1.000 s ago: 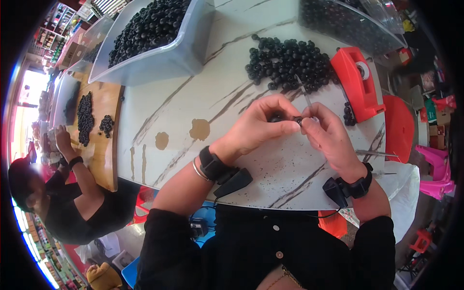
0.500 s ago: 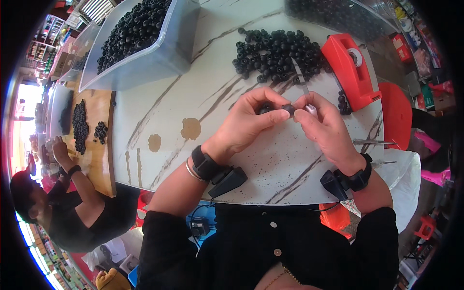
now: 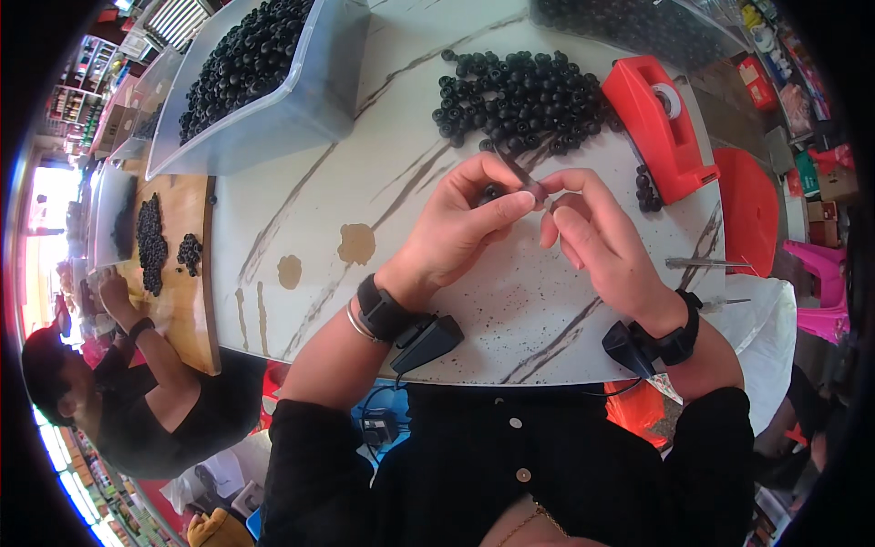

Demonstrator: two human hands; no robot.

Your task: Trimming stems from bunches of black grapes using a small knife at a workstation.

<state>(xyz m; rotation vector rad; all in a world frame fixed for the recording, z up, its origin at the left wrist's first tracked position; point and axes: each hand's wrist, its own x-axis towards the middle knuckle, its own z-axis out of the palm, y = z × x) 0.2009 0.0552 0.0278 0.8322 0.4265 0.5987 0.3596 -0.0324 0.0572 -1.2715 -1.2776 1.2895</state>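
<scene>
Since the earlier frame, the thin blade (image 3: pixel 516 170) has swung leftward and now slants toward the upper left, over the fingertips of the left hand (image 3: pixel 460 217). That hand pinches a small dark round piece (image 3: pixel 539 193) right of the frame's centre, another showing inside its curled fingers. Close beside it, the right hand (image 3: pixel 615 251) has bent fingers near the blade's lower end; whether they grip it, I cannot tell. Above lies a dark heap (image 3: pixel 529 100), beside a red tape dispenser (image 3: pixel 633 96)
</scene>
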